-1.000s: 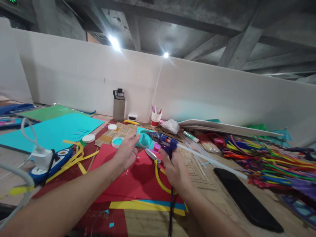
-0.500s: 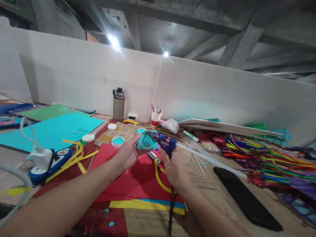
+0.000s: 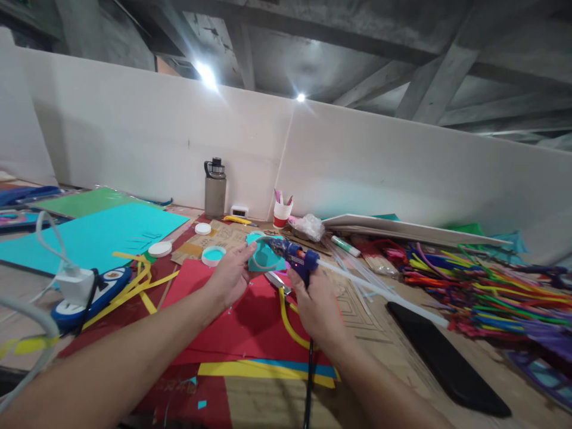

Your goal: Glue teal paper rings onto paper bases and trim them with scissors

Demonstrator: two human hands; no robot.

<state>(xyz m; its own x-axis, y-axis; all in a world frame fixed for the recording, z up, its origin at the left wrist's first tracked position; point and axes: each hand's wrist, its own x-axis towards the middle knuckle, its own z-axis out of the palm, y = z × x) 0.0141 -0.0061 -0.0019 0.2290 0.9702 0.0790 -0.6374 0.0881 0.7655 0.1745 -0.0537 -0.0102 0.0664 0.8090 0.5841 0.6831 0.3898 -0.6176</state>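
Note:
My left hand (image 3: 233,275) grips the left edge of a turquoise piece with a round ring on it (image 3: 264,256), held up above red paper sheets (image 3: 223,333). Wrapped round the handle of a blue hot glue gun (image 3: 301,257) is my right hand (image 3: 319,301). The gun's nozzle points left and reaches the ring's upper right; whether it touches cannot be made out. A long translucent glue stick (image 3: 379,292) sticks out of its back. Beneath the gun lie scissors with yellow handles (image 3: 286,316), partly covered by my right hand.
White lids (image 3: 202,229) and a turquoise-filled round lid (image 3: 213,256) lie left of my hands. A grey bottle (image 3: 215,193) and a cup of pens (image 3: 282,213) stand by the wall. At right are a black phone (image 3: 447,357) and many coloured pipe cleaners (image 3: 482,292). The gun's cord (image 3: 309,381) hangs toward me.
The turquoise piece has turned slightly in my left hand, so its corner shows more at the upper left. The glue gun stays close to the ring with almost no shift.

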